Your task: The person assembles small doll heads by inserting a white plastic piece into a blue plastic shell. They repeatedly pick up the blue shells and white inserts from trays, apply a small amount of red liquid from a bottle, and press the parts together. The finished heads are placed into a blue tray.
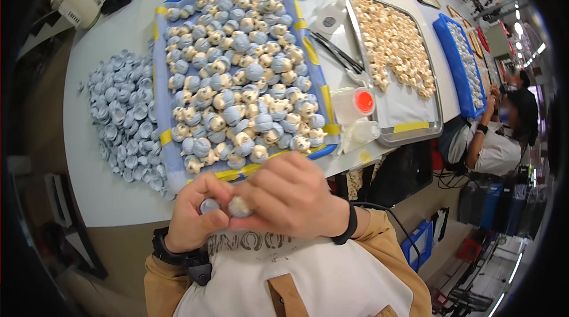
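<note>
In front of my chest, my left hand (191,216) pinches a small blue-grey hollow shell piece (208,205) between thumb and fingers. Close beside it, my right hand (293,195) is closed around a small cream doll-head piece (239,206), partly hidden by the fingers. The two pieces look slightly apart. Just beyond my hands lies a blue tray (326,100) lined with blue sheet and yellow tape, covered with cream doll heads wearing blue-grey hair (234,115). To its left is a loose heap of blue-grey shell pieces (121,118).
A metal tray (409,134) of cream pieces (394,44) stands at right. Between the trays are black tweezers (336,51), a red-topped container (363,102) and a clear bottle (365,131). A white cup (76,1) stands far left. Another person (495,145) sits at right.
</note>
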The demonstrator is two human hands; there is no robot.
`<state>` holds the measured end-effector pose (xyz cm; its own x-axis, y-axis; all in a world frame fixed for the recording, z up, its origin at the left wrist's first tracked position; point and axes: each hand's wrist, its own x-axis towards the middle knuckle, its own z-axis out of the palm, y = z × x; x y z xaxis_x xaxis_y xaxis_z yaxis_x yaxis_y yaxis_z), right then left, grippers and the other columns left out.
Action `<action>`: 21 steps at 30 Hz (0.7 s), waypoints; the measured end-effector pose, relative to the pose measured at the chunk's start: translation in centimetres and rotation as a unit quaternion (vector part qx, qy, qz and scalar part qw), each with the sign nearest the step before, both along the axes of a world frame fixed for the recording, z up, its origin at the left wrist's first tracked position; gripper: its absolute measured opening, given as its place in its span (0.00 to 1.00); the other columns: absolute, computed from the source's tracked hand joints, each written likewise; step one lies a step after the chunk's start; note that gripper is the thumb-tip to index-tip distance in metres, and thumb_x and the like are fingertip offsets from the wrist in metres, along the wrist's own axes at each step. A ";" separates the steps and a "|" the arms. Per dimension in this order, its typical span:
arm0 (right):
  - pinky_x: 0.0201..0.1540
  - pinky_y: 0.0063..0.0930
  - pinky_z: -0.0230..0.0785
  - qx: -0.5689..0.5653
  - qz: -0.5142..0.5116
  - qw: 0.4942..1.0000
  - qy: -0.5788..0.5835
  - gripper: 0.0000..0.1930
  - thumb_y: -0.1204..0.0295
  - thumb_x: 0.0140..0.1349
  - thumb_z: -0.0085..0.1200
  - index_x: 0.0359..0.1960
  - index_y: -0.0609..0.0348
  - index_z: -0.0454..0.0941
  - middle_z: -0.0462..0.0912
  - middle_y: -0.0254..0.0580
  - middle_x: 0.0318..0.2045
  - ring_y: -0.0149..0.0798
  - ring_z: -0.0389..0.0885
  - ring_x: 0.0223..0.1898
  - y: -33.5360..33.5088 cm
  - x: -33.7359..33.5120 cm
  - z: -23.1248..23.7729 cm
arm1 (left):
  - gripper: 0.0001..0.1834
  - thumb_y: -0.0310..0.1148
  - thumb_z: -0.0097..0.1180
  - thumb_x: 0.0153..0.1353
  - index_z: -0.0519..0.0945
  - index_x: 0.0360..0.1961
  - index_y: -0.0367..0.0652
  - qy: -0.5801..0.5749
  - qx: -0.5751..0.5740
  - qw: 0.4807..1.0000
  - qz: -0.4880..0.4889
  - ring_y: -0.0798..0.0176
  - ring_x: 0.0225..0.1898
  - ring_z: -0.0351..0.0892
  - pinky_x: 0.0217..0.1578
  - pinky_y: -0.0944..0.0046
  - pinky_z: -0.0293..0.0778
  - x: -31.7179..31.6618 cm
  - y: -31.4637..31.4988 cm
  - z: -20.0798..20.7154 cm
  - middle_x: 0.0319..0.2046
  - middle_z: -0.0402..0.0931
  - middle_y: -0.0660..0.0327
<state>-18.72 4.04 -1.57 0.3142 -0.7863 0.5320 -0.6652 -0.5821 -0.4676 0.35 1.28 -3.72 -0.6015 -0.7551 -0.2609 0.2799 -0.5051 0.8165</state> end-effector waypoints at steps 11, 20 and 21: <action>0.44 0.33 0.59 0.012 -0.091 0.989 0.116 0.16 0.71 0.45 0.50 0.39 0.54 0.74 0.69 0.41 0.46 0.41 0.68 0.46 -2.4 0.4 0.2 | 0.22 0.49 0.52 0.57 0.66 0.31 0.39 0.128 0.029 0.990 -0.049 0.74 0.05 0.56 0.06 0.76 0.52 1.6 0.4 1.4 0.15 0.71 0.52; 0.52 0.42 0.57 0.037 -0.117 0.985 0.120 0.23 0.71 0.49 0.50 0.50 0.51 0.69 0.63 0.49 0.56 0.49 0.63 0.55 -2.1 0.5 -0.5 | 0.20 0.40 0.47 0.60 0.70 0.41 0.29 0.095 0.046 0.992 0.065 0.64 0.19 0.71 0.16 0.73 0.68 -0.2 0.3 1.0 0.30 0.71 0.46; 0.52 0.42 0.58 0.028 -0.100 0.989 0.109 0.22 0.71 0.49 0.51 0.50 0.51 0.70 0.63 0.49 0.56 0.48 0.63 0.56 -1.9 0.2 -0.3 | 0.21 0.40 0.48 0.59 0.69 0.42 0.29 0.074 0.028 0.996 0.051 0.63 0.19 0.72 0.16 0.73 0.68 0.0 0.4 1.1 0.31 0.71 0.45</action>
<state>-18.56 2.09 -1.89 0.2530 -0.8700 0.4231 -0.8528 -0.4071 -0.3270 0.36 1.67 -2.63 -0.5574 -0.8011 -0.2180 0.4479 -0.5112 0.7335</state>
